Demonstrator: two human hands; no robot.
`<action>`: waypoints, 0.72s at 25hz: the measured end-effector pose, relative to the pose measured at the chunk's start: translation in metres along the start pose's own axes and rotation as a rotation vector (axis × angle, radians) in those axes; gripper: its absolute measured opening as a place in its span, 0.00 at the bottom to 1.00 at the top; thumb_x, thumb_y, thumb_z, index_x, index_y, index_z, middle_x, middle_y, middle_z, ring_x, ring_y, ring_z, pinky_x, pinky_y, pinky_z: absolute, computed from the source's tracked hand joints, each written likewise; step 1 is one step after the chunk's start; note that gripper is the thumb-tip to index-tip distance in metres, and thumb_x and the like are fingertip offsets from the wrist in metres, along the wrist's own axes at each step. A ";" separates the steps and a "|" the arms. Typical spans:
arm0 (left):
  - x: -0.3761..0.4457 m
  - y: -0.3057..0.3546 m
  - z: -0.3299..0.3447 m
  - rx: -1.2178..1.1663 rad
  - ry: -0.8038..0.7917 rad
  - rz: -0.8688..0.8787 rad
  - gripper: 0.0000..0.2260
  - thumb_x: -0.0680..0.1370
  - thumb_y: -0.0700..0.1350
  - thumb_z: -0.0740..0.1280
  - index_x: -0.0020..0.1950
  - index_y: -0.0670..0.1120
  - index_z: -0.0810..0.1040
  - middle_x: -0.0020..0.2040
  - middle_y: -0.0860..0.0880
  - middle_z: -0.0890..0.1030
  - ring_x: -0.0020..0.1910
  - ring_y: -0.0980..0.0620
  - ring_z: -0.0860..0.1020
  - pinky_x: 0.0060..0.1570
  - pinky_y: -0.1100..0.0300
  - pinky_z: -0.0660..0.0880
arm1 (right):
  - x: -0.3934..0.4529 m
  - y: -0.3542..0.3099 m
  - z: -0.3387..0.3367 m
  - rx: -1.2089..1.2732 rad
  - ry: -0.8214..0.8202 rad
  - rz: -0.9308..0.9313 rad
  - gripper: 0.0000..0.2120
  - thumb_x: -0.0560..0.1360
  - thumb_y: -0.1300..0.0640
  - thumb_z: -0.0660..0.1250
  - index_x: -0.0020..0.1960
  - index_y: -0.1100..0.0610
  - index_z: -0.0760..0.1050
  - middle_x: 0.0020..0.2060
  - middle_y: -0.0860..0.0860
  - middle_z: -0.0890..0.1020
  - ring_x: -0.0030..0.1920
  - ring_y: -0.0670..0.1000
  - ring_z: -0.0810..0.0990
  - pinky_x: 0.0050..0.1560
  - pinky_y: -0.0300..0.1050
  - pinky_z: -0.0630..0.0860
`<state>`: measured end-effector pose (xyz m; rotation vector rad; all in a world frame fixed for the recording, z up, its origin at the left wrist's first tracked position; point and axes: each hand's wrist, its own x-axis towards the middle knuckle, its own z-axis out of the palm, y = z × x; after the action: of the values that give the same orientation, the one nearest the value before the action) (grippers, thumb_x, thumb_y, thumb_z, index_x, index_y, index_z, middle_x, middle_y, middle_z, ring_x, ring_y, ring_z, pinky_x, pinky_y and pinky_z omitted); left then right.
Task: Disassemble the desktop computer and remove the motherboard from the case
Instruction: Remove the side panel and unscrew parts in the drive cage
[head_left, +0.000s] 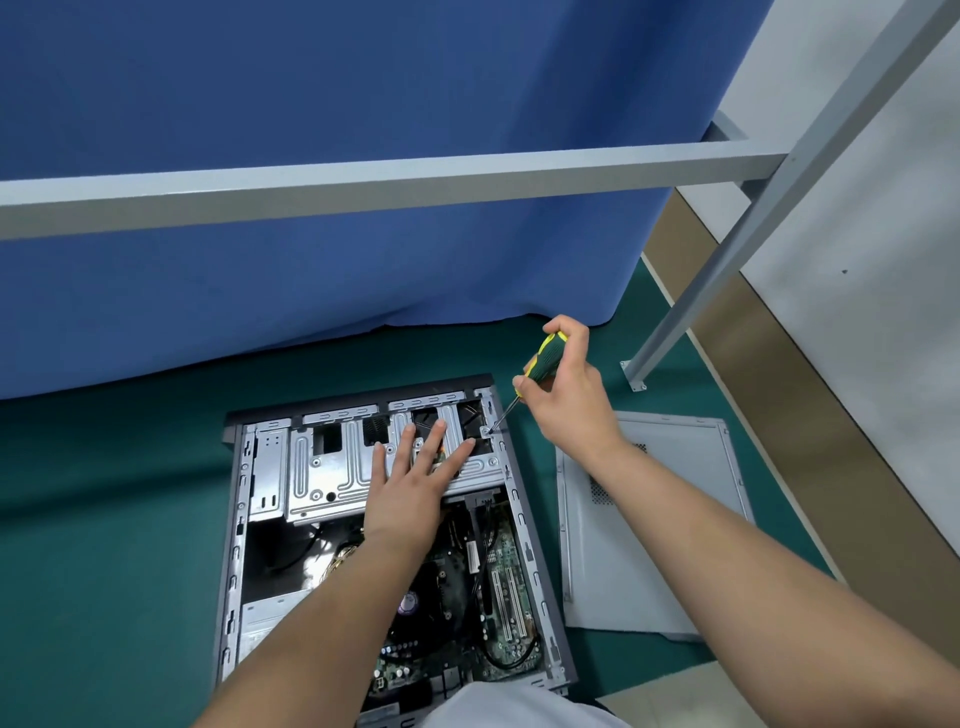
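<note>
An open grey computer case (236, 525) lies flat on the green floor. A silver drive cage (322, 478) fills its far half; the green motherboard (506, 577) with slots, cables and a black cooler shows in the near half. My left hand (415, 478) presses flat on the drive cage, fingers spread. My right hand (566, 395) grips a green-and-yellow screwdriver (543, 356); its tip meets a screw at the cage's far right corner (488, 430).
The removed side panel (670, 525) lies on the floor right of the case. A blue curtain (337, 182) hangs behind. A grey metal frame bar (363, 182) crosses overhead, and its leg (691, 317) stands at the right. White cloth (509, 706) shows at the bottom edge.
</note>
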<state>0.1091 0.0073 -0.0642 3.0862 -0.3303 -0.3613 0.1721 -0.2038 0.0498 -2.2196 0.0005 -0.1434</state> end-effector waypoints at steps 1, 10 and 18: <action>0.000 0.000 0.001 0.017 0.003 0.005 0.54 0.79 0.40 0.70 0.74 0.68 0.24 0.79 0.56 0.26 0.81 0.43 0.32 0.78 0.36 0.40 | 0.001 0.001 0.002 0.005 0.000 -0.002 0.29 0.76 0.59 0.72 0.64 0.39 0.57 0.42 0.45 0.81 0.41 0.46 0.81 0.44 0.48 0.78; 0.000 -0.002 0.004 0.086 -0.036 0.014 0.52 0.81 0.45 0.69 0.74 0.66 0.23 0.79 0.54 0.25 0.81 0.41 0.32 0.77 0.34 0.41 | 0.005 0.007 0.012 -0.015 -0.008 -0.038 0.29 0.76 0.59 0.72 0.65 0.42 0.58 0.44 0.47 0.81 0.43 0.48 0.81 0.44 0.47 0.75; 0.003 -0.004 0.006 0.050 -0.038 0.039 0.48 0.82 0.54 0.67 0.74 0.66 0.23 0.79 0.52 0.26 0.81 0.39 0.33 0.77 0.33 0.40 | 0.007 -0.023 0.007 -0.312 -0.119 -0.322 0.15 0.79 0.47 0.69 0.59 0.47 0.65 0.38 0.47 0.79 0.36 0.54 0.77 0.44 0.53 0.79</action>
<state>0.1109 0.0108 -0.0711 3.1202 -0.4063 -0.4168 0.1783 -0.1845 0.0642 -2.5234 -0.4279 -0.1984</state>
